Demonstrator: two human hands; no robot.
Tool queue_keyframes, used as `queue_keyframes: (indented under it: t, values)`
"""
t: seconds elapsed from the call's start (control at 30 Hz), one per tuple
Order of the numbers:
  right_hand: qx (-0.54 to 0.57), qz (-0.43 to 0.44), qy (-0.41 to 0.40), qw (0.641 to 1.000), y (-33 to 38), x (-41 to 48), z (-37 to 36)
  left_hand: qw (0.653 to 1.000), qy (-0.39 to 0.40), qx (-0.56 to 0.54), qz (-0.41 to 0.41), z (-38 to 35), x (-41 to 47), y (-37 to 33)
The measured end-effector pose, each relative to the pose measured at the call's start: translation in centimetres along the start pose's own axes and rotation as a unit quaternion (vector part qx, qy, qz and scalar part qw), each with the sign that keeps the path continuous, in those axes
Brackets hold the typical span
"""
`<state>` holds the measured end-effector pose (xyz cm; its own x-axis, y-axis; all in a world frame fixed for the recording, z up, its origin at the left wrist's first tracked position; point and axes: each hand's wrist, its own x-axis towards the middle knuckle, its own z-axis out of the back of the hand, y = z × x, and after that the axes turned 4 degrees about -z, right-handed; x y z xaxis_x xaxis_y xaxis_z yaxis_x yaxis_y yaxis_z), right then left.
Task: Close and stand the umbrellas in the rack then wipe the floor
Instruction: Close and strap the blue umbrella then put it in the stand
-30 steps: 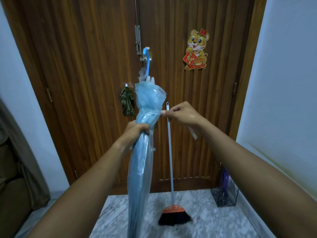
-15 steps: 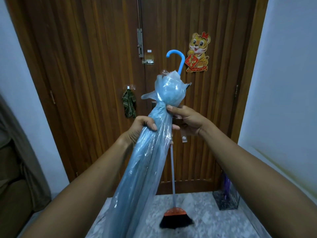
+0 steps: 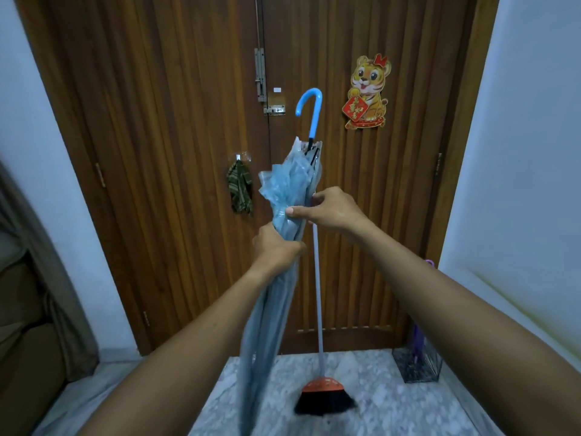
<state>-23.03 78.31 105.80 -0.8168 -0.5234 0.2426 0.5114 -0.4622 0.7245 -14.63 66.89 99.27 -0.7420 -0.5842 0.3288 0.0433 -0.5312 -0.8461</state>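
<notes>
The umbrella [image 3: 289,190] has swung from a slant to nearly upright before the door [image 3: 157,152], and its puffed top has loosened. Its thin, translucent blue plastic lies in crinkled folds. The smooth hooked handle [image 3: 314,114] rises against the door's ribbed brown wood, just right of the centre seam. The left hand [image 3: 276,250] is clenched round the bunched canopy; just above it the right hand [image 3: 333,212] pinches the folds between thumb and curled fingers. A broom [image 3: 323,394], thin white stick and black bristles, leans on the door. At the door's lower right stands the black wire rack [image 3: 415,368], holding a purple umbrella [image 3: 419,338].
</notes>
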Motion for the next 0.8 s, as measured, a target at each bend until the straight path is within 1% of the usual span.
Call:
queue_keyframes:
  t: [0.07, 0.13, 0.2, 0.27, 0.37, 0.47, 0.53, 0.63, 0.7, 0.8]
  values:
    - [0.007, -0.003, 0.003, 1.000, -0.2, -0.2, 0.8, 1.000, -0.009, 0.016, 0.017, 0.6, 0.3, 0.3]
    - [0.062, 0.010, 0.020, 0.998, -0.5, -0.5, 1.2, 0.999, -0.015, 0.011, 0.044, 1.2, 0.9, 0.7]
    - [0.100, 0.023, 0.044, 0.994, -0.6, -1.0, 1.2, 0.995, -0.015, -0.053, 0.078, 1.7, 1.5, 1.0]
    - [0.113, 0.033, 0.048, 0.992, -0.9, -1.0, 0.7, 0.988, -0.013, -0.120, 0.093, 2.2, 1.8, 0.7]
    - [0.116, 0.043, 0.032, 0.992, -1.4, -0.7, 0.4, 0.978, 0.027, -0.187, 0.092, 2.9, 1.9, 0.0]
    - [0.137, 0.046, 0.030, 0.989, -1.9, -0.4, 0.7, 0.960, 0.101, -0.248, 0.082, 3.4, 1.6, -0.2]
    - [0.171, 0.050, 0.052, 0.983, -2.1, -0.6, 1.0, 0.933, 0.166, -0.309, 0.082, 3.6, 1.2, -0.4]
    - [0.213, 0.034, 0.104, 0.971, -2.0, -1.0, 1.3, 0.878, 0.257, -0.389, 0.106, 3.8, 0.5, -0.9]
    - [0.232, 0.027, 0.137, 0.963, -1.8, -0.8, 1.4, 0.844, 0.319, -0.414, 0.123, 4.1, 0.1, -1.2]
    - [0.282, 0.011, 0.196, 0.939, -1.6, -1.2, 1.6, 0.786, 0.409, -0.451, 0.105, 4.3, 0.1, -1.5]
